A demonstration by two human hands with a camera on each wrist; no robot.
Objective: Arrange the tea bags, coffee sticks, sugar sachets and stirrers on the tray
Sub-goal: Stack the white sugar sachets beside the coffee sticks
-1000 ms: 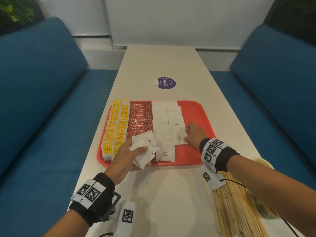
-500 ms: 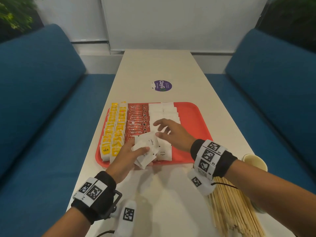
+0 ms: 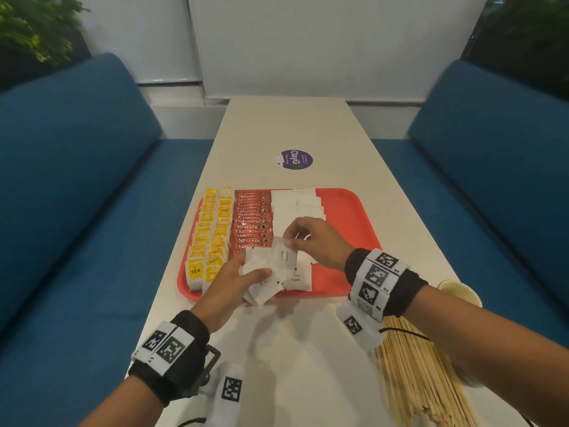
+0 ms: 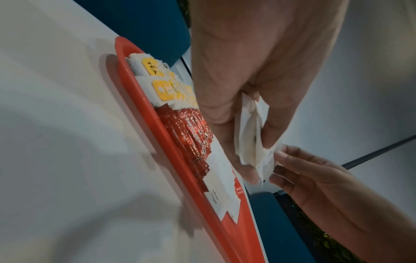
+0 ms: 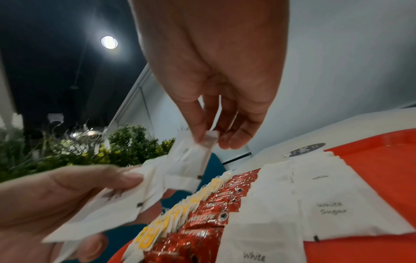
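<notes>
A red tray (image 3: 354, 217) on the white table holds rows of yellow-tagged tea bags (image 3: 209, 235), red coffee sticks (image 3: 252, 223) and white sugar sachets (image 3: 295, 204). My left hand (image 3: 234, 282) grips a fanned bunch of sugar sachets (image 3: 261, 288) over the tray's near edge. My right hand (image 3: 311, 241) pinches the top corner of one sachet (image 3: 284, 254) from that bunch, thumb and forefinger closed on it (image 5: 202, 142). Wooden stirrers (image 3: 418, 374) lie on the table at the near right, off the tray.
A paper cup (image 3: 458, 291) stands by the stirrers near the table's right edge. A purple round sticker (image 3: 295, 159) marks the table beyond the tray. Blue benches (image 3: 77, 180) flank the table. The tray's right strip is bare red.
My right hand left the sachets laid at the tray's right, swung left and took hold of a sachet from the bunch in my left hand. The left hand stayed in place.
</notes>
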